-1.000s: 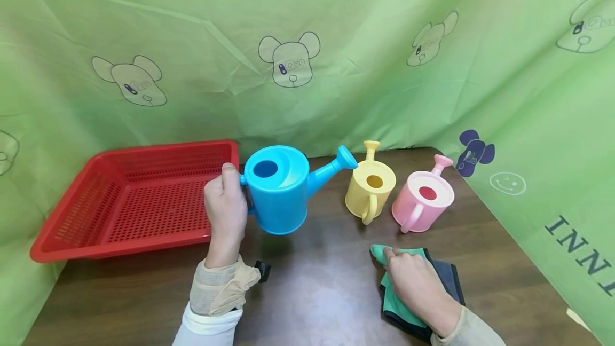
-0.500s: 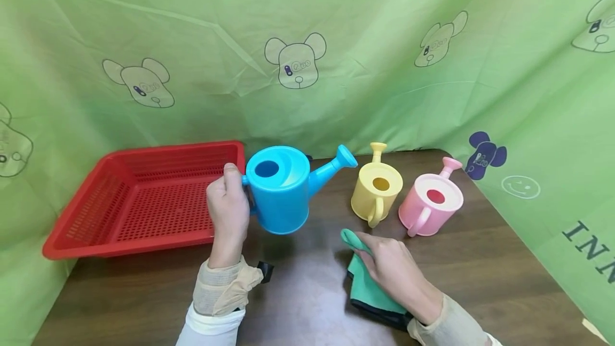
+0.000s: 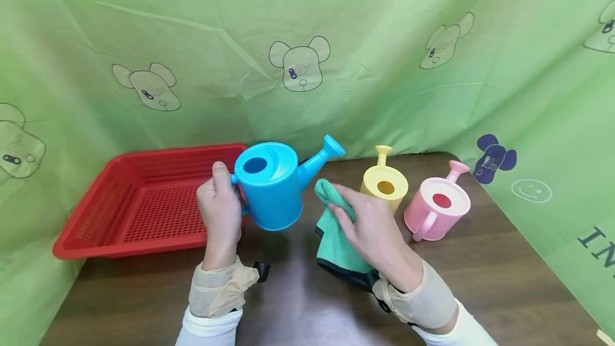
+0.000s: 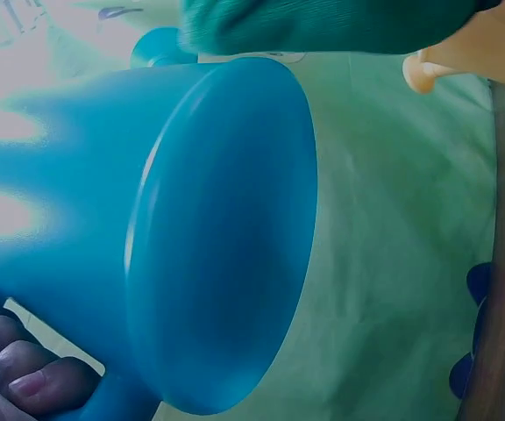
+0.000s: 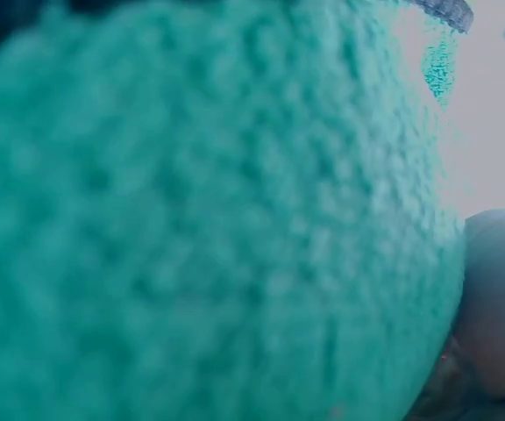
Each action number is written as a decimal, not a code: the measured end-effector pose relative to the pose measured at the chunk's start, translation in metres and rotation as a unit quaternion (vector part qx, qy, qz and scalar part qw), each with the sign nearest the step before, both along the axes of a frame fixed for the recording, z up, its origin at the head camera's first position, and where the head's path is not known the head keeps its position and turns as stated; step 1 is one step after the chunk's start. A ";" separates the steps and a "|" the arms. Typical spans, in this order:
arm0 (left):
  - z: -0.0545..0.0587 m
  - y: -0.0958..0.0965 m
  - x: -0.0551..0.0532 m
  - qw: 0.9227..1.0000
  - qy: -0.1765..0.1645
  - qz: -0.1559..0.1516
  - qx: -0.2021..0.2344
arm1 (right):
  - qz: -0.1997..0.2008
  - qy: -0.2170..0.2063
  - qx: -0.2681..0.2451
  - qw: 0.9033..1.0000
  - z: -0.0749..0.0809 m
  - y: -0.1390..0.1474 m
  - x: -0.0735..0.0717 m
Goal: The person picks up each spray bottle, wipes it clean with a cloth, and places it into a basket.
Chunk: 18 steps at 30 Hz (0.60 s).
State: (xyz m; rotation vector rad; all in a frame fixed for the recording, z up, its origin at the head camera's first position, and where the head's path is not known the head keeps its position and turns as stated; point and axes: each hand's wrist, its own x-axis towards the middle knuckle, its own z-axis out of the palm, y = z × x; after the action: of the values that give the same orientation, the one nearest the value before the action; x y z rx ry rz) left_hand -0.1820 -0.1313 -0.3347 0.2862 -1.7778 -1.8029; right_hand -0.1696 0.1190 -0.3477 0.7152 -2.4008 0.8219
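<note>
My left hand (image 3: 221,204) grips the handle of a blue watering can (image 3: 271,191), held up above the table with its spout toward the right. In the left wrist view the can's round base (image 4: 235,237) faces the camera, and curled fingers (image 4: 33,373) pass through the handle. A green cloth with dark edging (image 3: 341,244) hangs from my right hand (image 3: 375,223), pinched between thumb and fingers just right of the can. Green cloth (image 5: 217,228) fills most of the right wrist view. Behind the right hand stands a yellow watering can (image 3: 384,183), partly hidden.
A red perforated plastic basket (image 3: 96,204) sits at the left of the brown wooden table (image 3: 499,276). At the right a pink watering can (image 3: 437,207) stands beside the yellow one. A green printed curtain (image 3: 221,84) closes off the back and sides.
My right hand has lifted the green cloth off the table and carried it left, up close to the blue watering can. The left hand keeps its hold on the can, which has shifted slightly left.
</note>
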 end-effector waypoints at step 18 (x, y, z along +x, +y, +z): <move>0.012 -0.002 0.000 0.999 0.006 -0.011 -0.040 | 0.025 0.021 -0.137 0.990 0.030 -0.036 -0.014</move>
State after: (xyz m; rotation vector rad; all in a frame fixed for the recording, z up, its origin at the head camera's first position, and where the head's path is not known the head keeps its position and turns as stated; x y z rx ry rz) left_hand -0.1817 -0.1333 -0.3226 0.2251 -1.8469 -1.7402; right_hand -0.1840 0.0826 -0.3174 0.6768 -2.1825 1.1202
